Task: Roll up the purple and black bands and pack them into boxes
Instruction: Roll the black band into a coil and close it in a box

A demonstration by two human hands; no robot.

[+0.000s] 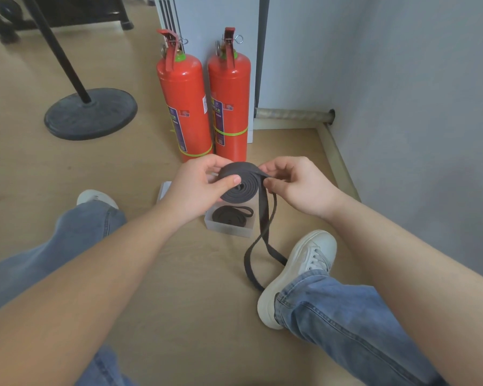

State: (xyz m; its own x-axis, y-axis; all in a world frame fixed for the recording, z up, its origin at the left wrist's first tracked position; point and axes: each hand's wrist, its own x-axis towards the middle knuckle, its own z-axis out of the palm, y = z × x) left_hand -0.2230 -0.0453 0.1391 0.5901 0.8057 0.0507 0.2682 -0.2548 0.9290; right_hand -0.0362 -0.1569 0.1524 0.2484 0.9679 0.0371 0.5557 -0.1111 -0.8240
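A black band (241, 185) is partly wound into a flat coil held above the floor. My left hand (198, 188) grips the coil, thumb on its face. My right hand (293, 182) pinches the band at the coil's right edge. The loose tail (258, 254) hangs down in a loop and reaches the floor beside my right shoe. Below the coil, a clear open box (229, 231) on the floor holds another rolled dark band (230, 215). A white box (163, 190) peeks out behind my left hand, mostly hidden.
Two red fire extinguishers (204, 107) stand just beyond my hands against a white panel. A black round stand base (91, 114) sits at the far left. The grey wall (416, 107) runs along the right. My legs and white shoes (299, 274) flank the box.
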